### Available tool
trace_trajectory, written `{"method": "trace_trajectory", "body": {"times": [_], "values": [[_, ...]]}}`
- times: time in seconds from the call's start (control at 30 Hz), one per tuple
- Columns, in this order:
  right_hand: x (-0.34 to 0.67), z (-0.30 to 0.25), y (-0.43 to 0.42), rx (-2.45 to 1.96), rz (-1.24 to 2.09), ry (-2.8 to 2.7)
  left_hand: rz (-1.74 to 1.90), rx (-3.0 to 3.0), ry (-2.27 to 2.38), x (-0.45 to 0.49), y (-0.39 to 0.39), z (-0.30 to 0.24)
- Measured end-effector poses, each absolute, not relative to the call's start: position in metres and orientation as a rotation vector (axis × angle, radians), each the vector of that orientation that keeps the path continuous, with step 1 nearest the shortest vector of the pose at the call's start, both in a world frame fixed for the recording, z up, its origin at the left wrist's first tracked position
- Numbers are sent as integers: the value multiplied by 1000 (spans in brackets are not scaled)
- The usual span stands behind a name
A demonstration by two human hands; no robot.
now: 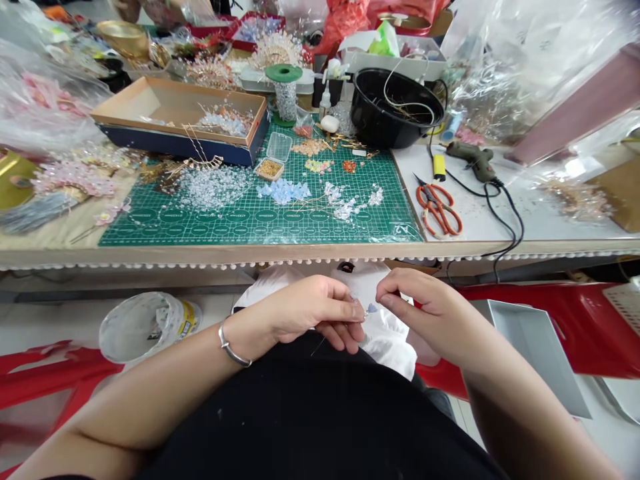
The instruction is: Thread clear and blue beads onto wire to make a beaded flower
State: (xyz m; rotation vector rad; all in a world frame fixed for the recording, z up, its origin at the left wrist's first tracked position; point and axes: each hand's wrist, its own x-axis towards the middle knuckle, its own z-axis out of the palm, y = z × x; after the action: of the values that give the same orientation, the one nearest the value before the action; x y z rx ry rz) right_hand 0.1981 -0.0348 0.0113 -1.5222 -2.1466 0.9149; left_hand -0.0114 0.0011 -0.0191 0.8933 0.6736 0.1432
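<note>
Over my lap, my left hand [315,310] pinches a small beaded piece between thumb and forefinger. A pale blue flower bead [371,308] shows just past those fingertips, and a thin wire [317,347] hangs below the hand. To the right of the flower, my right hand [425,300] is closed in a pinch; whatever is between its fingertips is too small to make out. On the green cutting mat [240,232] beyond lie light blue flower beads [284,191], clear beads [213,189], white flower beads [345,203] and a small box of gold beads [270,168].
Orange-handled scissors [440,210], a glue gun [473,160] with a black cord and a yellow lighter [439,167] lie right of the mat. Behind it stand a shallow box [175,107], a wire spool [285,93] and a black bowl [395,113]. A white bucket [143,327] sits below left.
</note>
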Motion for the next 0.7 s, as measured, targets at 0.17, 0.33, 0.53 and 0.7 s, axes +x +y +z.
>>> {"method": "trace_trajectory", "body": {"times": [0.17, 0.33, 0.53, 0.7], "values": [[194, 14, -33, -1460, 929, -2208, 131, 861, 652, -11, 1, -20], [199, 13, -30, -1478, 987, -2181, 133, 865, 656, -13, 2, -19], [205, 13, -24, -1486, 967, -2207, 154, 886, 662, -14, 2, -19], [195, 21, -28, -1438, 825, -2310, 167, 918, 666, -13, 3, -21]]}}
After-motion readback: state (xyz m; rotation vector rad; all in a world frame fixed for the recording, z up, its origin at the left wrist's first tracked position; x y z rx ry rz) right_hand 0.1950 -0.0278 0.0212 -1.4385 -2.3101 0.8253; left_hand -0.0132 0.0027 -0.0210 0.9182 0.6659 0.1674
